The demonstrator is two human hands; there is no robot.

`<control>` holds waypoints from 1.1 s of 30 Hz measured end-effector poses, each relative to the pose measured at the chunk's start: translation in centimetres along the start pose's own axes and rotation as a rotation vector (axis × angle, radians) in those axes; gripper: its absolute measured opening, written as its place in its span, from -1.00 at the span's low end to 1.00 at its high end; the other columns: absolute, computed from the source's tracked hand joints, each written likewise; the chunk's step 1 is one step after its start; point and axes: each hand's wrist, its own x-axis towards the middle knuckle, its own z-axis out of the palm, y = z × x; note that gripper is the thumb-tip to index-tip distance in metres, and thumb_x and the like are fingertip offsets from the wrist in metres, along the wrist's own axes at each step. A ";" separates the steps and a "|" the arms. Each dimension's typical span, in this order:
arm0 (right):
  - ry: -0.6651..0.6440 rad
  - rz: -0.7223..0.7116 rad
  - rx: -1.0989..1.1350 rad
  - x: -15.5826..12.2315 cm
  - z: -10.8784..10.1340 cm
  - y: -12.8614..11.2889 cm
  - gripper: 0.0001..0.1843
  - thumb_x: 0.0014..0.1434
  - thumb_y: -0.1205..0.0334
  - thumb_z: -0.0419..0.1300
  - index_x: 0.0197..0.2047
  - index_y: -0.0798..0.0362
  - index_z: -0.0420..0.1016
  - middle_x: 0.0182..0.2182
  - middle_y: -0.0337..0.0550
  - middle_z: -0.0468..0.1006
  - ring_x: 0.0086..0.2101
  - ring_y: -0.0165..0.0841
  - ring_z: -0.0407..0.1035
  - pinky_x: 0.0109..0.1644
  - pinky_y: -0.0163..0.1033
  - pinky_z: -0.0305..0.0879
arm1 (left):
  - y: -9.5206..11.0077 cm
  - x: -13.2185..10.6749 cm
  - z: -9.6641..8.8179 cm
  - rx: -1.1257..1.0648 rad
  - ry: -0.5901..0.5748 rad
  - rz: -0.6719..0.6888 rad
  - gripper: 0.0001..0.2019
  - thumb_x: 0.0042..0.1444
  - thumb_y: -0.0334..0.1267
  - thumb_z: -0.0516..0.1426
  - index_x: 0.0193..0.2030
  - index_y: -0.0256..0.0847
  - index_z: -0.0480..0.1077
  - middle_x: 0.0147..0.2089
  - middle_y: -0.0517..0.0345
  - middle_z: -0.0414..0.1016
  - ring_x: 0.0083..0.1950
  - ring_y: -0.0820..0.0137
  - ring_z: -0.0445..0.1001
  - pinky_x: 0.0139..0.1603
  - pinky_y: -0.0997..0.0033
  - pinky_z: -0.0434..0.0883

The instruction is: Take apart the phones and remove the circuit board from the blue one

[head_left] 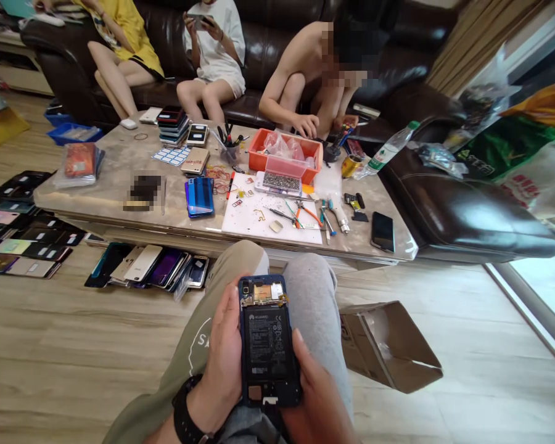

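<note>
An opened Huawei smartphone [269, 342] rests upright above my lap, its back cover off and its black battery and upper circuit parts exposed. My left hand [224, 351] grips its left edge, thumb along the side. Around the lower right edge curls my right hand [319, 385], its thumb on the side; the other fingers are hidden beneath the phone. On the table ahead, a white work mat [245, 225] carries pliers with orange handles [309, 214], a screwdriver [283, 214] and small loose parts.
A low table [111, 166] stands before my knees with stacked phones [172, 126], a blue phone [200, 197], an orange parts bin [285, 151] and a water bottle [393, 148]. More phones [143, 265] lie on the floor left. A cardboard box [391, 345] is right. Several people sit opposite.
</note>
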 end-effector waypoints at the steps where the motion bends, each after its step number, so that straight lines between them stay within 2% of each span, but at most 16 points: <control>1: -0.010 0.006 0.015 0.0 0.2 -0.2 -0.45 0.13 -0.24 0.41 0.03 -0.02 0.73 0.01 -0.08 0.74 0.10 -0.06 0.54 0.25 0.05 0.38 | 0.0 0.0 0.3 0.045 0.016 0.058 -0.54 0.27 0.02 0.28 0.25 -0.05 0.50 0.26 0.12 0.60 0.25 0.24 0.55 0.17 0.41 0.48; 3: -0.032 0.025 0.050 0.0 0.5 -0.5 -0.41 0.08 -0.24 0.45 0.03 0.00 0.73 0.00 -0.07 0.74 0.12 -0.06 0.53 0.28 0.03 0.36 | 0.1 0.0 0.8 0.110 0.020 0.118 -0.57 0.28 0.00 0.27 0.23 -0.05 0.52 0.28 0.11 0.59 0.27 0.22 0.53 0.18 0.39 0.47; 6: -0.068 0.034 0.091 0.0 0.7 -0.8 -0.44 0.09 -0.22 0.45 0.02 -0.02 0.74 -0.01 -0.09 0.75 0.11 -0.09 0.54 0.29 0.01 0.35 | 0.4 0.0 1.1 0.149 -0.004 0.140 -0.66 0.24 -0.06 0.31 0.08 -0.15 0.61 0.14 0.02 0.65 0.21 0.16 0.56 0.19 0.35 0.46; 11: -0.129 0.043 0.139 0.3 0.9 -0.7 -0.50 0.16 -0.19 0.40 0.03 -0.05 0.73 -0.01 -0.13 0.75 0.09 -0.10 0.55 0.26 0.04 0.37 | 1.0 0.1 1.0 0.417 0.011 0.401 -0.77 0.29 -0.09 0.26 -0.08 -0.14 0.69 0.13 0.02 0.58 0.25 0.20 0.46 0.31 0.41 0.30; 13: -0.126 0.070 0.149 0.4 0.9 -0.5 -0.48 0.16 -0.21 0.38 0.04 -0.03 0.72 -0.06 -0.14 0.77 0.06 -0.09 0.57 0.24 0.04 0.39 | 1.1 0.0 1.0 0.483 0.004 0.444 -0.76 0.31 -0.07 0.23 -0.12 -0.12 0.69 0.14 0.04 0.54 0.26 0.19 0.42 0.32 0.42 0.28; 19: -0.066 0.092 0.154 0.9 0.6 0.0 -0.43 0.18 -0.26 0.35 0.03 0.01 0.71 -0.15 -0.10 0.78 -0.01 -0.10 0.60 0.20 0.01 0.41 | 1.0 -0.1 1.1 0.555 -0.001 0.390 -0.86 0.20 -0.09 0.33 -0.21 -0.08 0.63 0.07 0.09 0.52 0.17 0.18 0.44 0.22 0.37 0.34; 23: -0.145 0.058 0.176 0.7 1.0 -0.2 -0.45 0.24 -0.28 0.29 0.07 -0.06 0.70 -0.11 -0.14 0.77 0.01 -0.11 0.59 0.19 -0.02 0.40 | 1.1 -0.3 0.6 0.525 -0.002 0.415 -0.87 0.20 -0.12 0.33 -0.30 -0.10 0.58 0.14 0.12 0.49 0.22 0.22 0.41 0.18 0.42 0.36; 27: -0.194 0.069 0.195 0.9 1.6 -0.1 -0.42 0.15 -0.30 0.36 0.01 -0.02 0.71 -0.10 -0.13 0.77 0.00 -0.09 0.58 0.18 -0.02 0.39 | 1.6 -0.7 0.1 0.423 0.032 0.382 -0.84 0.14 -0.09 0.38 -0.25 -0.10 0.61 0.19 0.13 0.51 0.24 0.22 0.42 0.19 0.38 0.39; 30: -0.211 0.130 0.217 1.4 1.8 0.4 -0.37 0.06 -0.26 0.44 -0.01 0.07 0.71 -0.13 -0.07 0.77 -0.01 -0.09 0.58 0.16 -0.04 0.39 | 2.1 -0.9 -0.1 0.355 0.127 0.295 -0.70 0.02 -0.06 0.45 -0.16 -0.12 0.62 0.12 0.12 0.59 0.10 0.26 0.51 0.08 0.38 0.47; 33: -0.213 0.133 0.236 2.3 2.1 0.9 -0.38 0.06 -0.20 0.47 0.00 0.13 0.70 -0.14 -0.05 0.77 -0.09 -0.17 0.59 0.05 -0.16 0.43 | 2.8 -0.6 -0.3 0.267 0.205 0.238 -0.62 -0.10 -0.11 0.51 -0.15 -0.14 0.60 -0.12 0.19 0.66 -0.13 0.38 0.57 -0.09 0.47 0.53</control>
